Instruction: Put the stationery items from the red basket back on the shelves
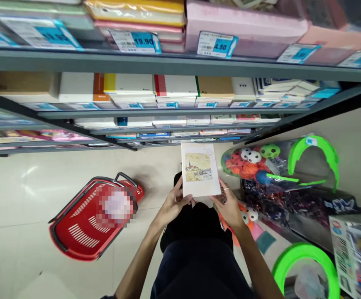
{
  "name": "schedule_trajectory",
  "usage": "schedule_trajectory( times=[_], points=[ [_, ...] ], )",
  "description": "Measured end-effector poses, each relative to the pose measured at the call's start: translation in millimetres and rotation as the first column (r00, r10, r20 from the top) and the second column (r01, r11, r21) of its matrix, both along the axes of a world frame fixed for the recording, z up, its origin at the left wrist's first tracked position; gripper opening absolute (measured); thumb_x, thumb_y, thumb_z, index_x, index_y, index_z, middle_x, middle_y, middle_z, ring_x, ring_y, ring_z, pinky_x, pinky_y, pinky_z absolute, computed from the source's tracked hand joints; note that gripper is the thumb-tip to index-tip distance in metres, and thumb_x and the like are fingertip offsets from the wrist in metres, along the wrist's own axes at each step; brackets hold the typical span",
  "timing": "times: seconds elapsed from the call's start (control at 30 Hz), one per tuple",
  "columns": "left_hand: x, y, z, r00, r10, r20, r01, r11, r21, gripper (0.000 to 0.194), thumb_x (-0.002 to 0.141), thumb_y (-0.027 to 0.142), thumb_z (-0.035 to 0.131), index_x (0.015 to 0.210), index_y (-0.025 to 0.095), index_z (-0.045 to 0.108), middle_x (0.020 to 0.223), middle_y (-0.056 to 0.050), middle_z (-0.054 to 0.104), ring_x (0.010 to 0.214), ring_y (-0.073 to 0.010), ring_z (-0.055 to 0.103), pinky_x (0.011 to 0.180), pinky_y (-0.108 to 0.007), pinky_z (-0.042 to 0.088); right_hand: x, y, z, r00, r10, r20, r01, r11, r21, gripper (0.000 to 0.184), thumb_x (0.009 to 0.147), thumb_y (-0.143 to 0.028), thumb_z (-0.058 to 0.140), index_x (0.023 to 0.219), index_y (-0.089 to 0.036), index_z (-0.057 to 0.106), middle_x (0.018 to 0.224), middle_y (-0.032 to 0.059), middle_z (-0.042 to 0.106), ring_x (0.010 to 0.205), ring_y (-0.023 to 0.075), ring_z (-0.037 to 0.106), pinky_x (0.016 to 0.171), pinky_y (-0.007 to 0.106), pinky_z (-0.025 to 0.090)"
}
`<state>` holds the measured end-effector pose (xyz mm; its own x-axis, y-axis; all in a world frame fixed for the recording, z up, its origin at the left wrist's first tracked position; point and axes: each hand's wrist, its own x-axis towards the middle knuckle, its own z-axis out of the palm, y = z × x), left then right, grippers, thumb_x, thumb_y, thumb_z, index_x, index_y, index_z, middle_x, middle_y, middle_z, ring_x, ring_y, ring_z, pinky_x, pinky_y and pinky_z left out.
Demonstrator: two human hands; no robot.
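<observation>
A white notebook (198, 189) with a painted seaside scene on its cover is held flat in front of my body. My left hand (174, 203) grips its lower left corner, thumb on top of the cover. On the lower right corner, my right hand (228, 204) closes around the edge, with a ring on one finger. The fingertips beneath the notebook are mostly hidden. The notebook appears closed, its cover facing up.
Shelves ahead hold stacked notebooks (133, 85) above price labels. A red shopping basket (74, 216) sits on the floor at left, its contents blurred out. At right lie a bag of toy balls (250, 160), green plastic arcs (331, 160) and boxed toys (344, 257).
</observation>
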<state>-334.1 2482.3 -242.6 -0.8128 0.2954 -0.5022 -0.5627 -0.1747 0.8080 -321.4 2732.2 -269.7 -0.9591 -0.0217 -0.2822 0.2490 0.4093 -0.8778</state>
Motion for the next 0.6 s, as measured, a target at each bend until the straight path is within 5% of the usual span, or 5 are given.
schedule_trajectory(
  times=[0.1,0.27,0.4,0.5,0.6],
  points=[
    [-50,-12,-53.0,0.999,-0.053,-0.002,0.053,0.998,0.037,0.108,0.098,0.044,0.075,0.177,0.015,0.007,0.092,-0.005,0.073,0.086,-0.0196,0.068,0.083,-0.032,0.054,-45,-7,-50.5,0.999,-0.043,-0.031,0.042,0.998,-0.045,0.074,0.095,-0.038,0.079,0.163,-0.027,0.051,0.146,0.0127,0.067,0.12,0.0257,0.071,0.106,0.043,0.06],
    [-113,-19,-159.6,0.993,-0.074,-0.095,0.075,0.997,0.009,0.102,0.101,0.043,0.072,0.177,0.018,0.008,0.095,-0.006,0.074,0.089,-0.0202,0.07,0.086,-0.033,0.056,-101,-11,-165.0,0.964,-0.086,-0.252,0.091,0.996,0.009,0.077,0.094,-0.036,0.081,0.164,-0.029,0.049,0.155,0.0134,0.061,0.128,0.0273,0.07,0.107,0.042,0.062],
    [-139,-18,-229.9,0.977,-0.079,-0.2,0.067,0.995,-0.067,0.097,0.103,0.041,0.07,0.177,0.02,0.01,0.095,-0.006,0.076,0.089,-0.0209,0.072,0.086,-0.033,0.058,-132,-5,-248.3,0.81,0.016,-0.587,0.083,0.986,0.141,0.091,0.09,-0.031,0.086,0.169,-0.03,0.041,0.146,0.015,0.067,0.125,0.0301,0.072,0.103,0.041,0.065],
    [-148,-13,-270.8,0.949,-0.092,-0.301,0.064,0.993,-0.103,0.099,0.104,0.042,0.069,0.178,0.021,0.008,0.092,-0.006,0.076,0.084,-0.0218,0.072,0.081,-0.034,0.06,-152,4,-292.7,0.667,0.045,-0.744,0.112,0.981,0.16,0.09,0.091,-0.034,0.086,0.17,-0.028,0.042,0.138,0.016,0.071,0.118,0.0326,0.075,0.095,0.042,0.068],
    [-155,-6,-288.0,0.904,-0.07,-0.421,0.013,0.991,-0.136,0.101,0.101,0.04,0.073,0.178,0.022,0.01,0.091,-0.006,0.077,0.083,-0.0231,0.073,0.08,-0.036,0.062,-172,12,-310.4,0.599,0.061,-0.798,0.093,0.985,0.145,0.087,0.092,-0.035,0.084,0.169,-0.025,0.044,0.139,0.0169,0.07,0.118,0.0342,0.075,0.092,0.042,0.07]
  ],
)
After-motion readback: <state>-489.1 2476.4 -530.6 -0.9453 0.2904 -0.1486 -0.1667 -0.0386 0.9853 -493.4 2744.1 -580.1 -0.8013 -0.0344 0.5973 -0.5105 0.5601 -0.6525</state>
